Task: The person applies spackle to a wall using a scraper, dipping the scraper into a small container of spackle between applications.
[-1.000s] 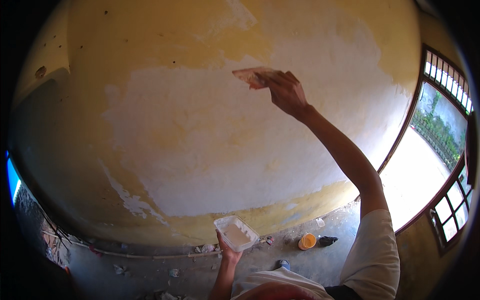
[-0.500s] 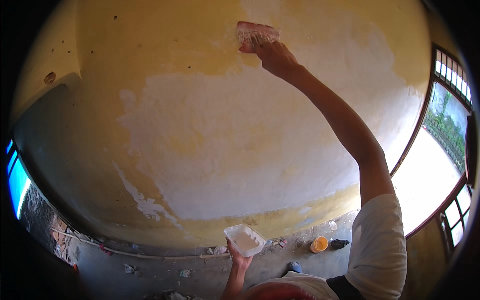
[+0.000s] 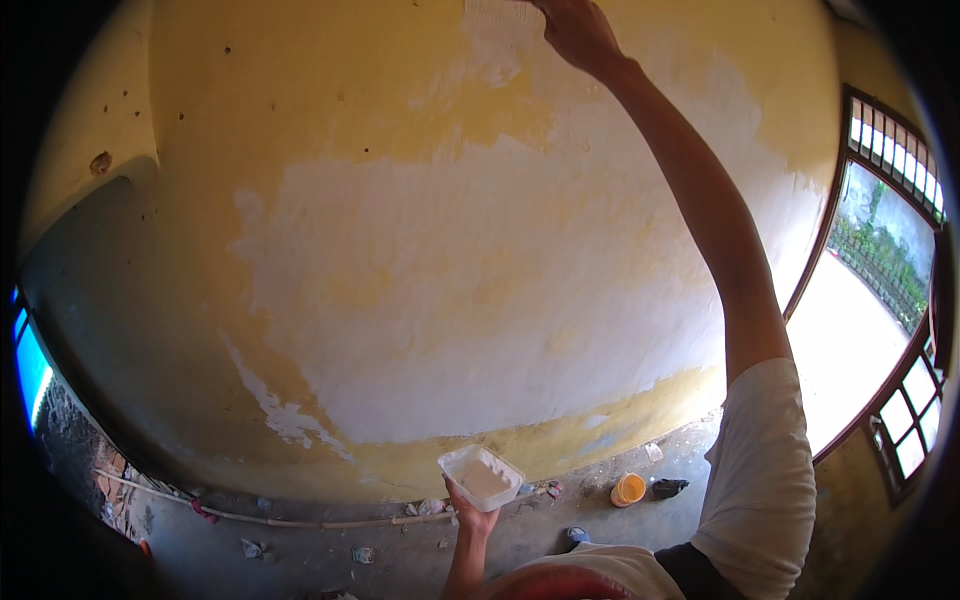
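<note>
My right hand [image 3: 582, 38] reaches high against the yellow wall [image 3: 320, 115], at the top edge of the view. Its fingers are closed around a wide reddish putty scraper, which is now almost wholly cut off by that edge. Fresh white putty [image 3: 500, 45] covers the wall just left of this hand, and a broad whitish patch spreads below it. Low down, my left hand [image 3: 474, 518] grips a white rectangular plastic tub [image 3: 503, 499] from beneath and its near-left side. Pale putty lies inside the tub, which is tilted slightly toward me.
An orange bucket [image 3: 628, 489] and a black plastic bag [image 3: 669, 487] stand on the floor at the wall's foot. A long pale pole [image 3: 290, 523] lies along the wall amid scraps of litter. At the right is an open doorway [image 3: 865, 300] with barred panes above.
My right hand has moved up the wall with the putty scraper, taking most of it out of view. White putty shows where it was. My left hand and the tub are nearly where they were.
</note>
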`<state>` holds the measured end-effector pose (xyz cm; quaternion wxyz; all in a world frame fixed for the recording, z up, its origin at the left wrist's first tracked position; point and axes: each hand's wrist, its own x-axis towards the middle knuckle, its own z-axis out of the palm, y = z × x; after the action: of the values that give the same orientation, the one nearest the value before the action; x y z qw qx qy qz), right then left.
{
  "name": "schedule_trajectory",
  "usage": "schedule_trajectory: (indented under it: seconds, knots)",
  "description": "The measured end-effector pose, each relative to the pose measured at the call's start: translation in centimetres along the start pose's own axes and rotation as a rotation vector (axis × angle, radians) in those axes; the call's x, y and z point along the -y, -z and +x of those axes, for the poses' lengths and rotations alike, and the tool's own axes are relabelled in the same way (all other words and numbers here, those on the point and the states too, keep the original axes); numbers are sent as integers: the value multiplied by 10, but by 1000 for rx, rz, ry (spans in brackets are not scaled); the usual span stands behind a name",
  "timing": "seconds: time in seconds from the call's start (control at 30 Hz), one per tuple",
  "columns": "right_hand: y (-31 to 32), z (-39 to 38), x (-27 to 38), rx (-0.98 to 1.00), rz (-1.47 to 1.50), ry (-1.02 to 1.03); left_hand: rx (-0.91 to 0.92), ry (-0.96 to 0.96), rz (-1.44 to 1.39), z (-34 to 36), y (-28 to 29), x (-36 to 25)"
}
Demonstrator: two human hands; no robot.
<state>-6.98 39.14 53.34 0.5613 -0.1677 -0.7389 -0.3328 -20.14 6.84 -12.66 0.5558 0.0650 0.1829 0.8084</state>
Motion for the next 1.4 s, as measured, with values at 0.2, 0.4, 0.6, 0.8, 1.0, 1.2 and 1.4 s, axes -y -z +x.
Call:
schedule_trajectory:
  seconds: [0.2, 0.4, 0.6, 0.8, 1.0, 1.2, 1.4]
  knots:
    - [-27, 42, -5, 92, 20, 55, -8, 18, -26, 15, 7, 4]
    - [-69, -82, 21, 55, -19, 75, -31, 95, -44, 16, 18, 13]
    - [-79, -234, 87, 196, 100, 189, -26, 108, -41, 12, 11, 11]
    - [-54, -217, 69, 359, 274, 270, -18, 59, 38, 10, 1, 3]
    - [-4, -12, 2, -157, 40, 141, 40, 74, 39, 18, 5, 12]
    - [-44, -10, 6, 258, -74, 246, 0, 39, -3, 17, 0, 17]
    - [-69, -140, 43, 479, -84, 284, 25, 74, 20, 16, 1, 19]
